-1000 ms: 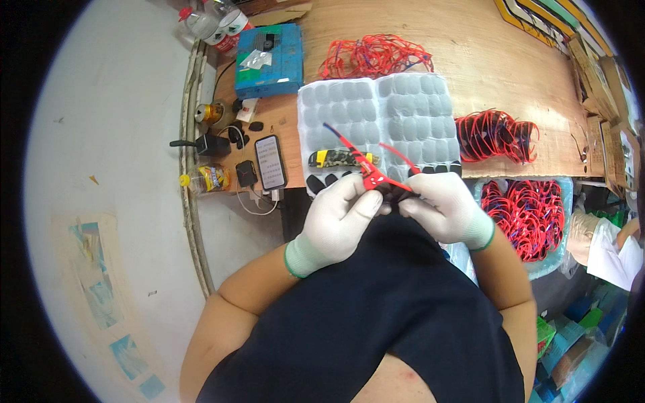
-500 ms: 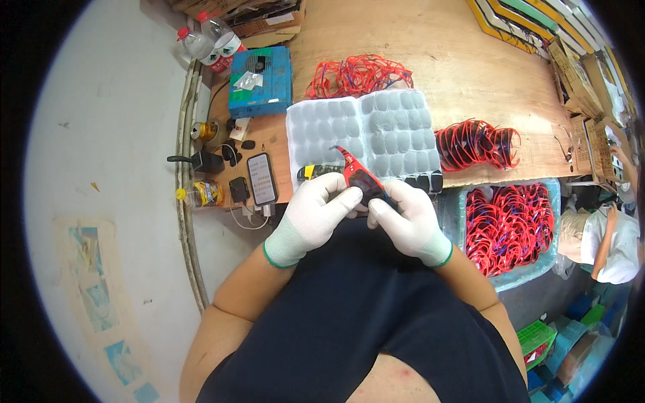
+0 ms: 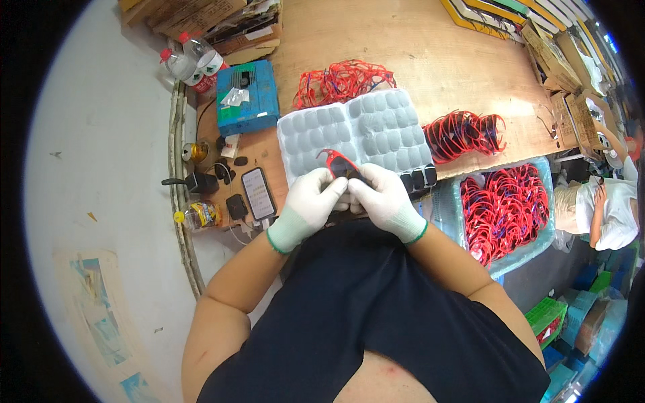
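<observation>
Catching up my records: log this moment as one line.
left hand: holding red glasses | right hand: holding same glasses | grey pocketed tray: beyond them

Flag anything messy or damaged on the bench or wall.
Behind the grey tray, a heap of red frames lies tangled, unlike the neat row of red glasses to the right. On the left wall, a discoloured patch with ragged blue remnants looks worn.
</observation>
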`<action>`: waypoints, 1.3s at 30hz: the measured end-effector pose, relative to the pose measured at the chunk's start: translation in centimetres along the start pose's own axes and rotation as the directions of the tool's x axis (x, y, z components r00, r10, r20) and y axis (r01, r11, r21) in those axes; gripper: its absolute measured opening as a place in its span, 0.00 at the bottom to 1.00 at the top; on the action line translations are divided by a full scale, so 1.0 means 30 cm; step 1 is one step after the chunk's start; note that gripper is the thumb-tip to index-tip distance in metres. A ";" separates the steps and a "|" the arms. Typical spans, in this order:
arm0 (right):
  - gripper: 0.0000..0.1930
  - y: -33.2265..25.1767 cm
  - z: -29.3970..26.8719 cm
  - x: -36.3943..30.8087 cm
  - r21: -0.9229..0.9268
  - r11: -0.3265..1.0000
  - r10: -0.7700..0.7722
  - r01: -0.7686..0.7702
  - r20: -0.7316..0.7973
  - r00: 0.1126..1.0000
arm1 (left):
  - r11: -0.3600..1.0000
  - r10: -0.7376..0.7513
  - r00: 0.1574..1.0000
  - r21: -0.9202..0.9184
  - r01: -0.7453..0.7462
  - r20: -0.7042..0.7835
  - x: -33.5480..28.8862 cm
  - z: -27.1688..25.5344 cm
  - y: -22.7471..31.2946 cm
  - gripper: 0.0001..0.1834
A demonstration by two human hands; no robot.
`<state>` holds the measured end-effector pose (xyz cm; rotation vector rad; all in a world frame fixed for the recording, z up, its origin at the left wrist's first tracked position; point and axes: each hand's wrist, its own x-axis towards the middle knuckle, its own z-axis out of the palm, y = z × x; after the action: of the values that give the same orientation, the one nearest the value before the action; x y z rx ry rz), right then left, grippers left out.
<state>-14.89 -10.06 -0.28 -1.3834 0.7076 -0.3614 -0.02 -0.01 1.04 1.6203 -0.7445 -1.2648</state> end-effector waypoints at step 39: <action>0.04 0.054 -0.617 0.083 -0.633 0.634 -0.601 0.445 -0.040 0.798 | 0.975 0.102 0.975 0.175 -0.137 0.195 0.434 0.305 0.092 0.10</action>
<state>-25.23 -25.46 -2.97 -2.1991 0.6243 -0.8496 -4.77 -15.14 -2.07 1.5925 -1.0898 -1.3009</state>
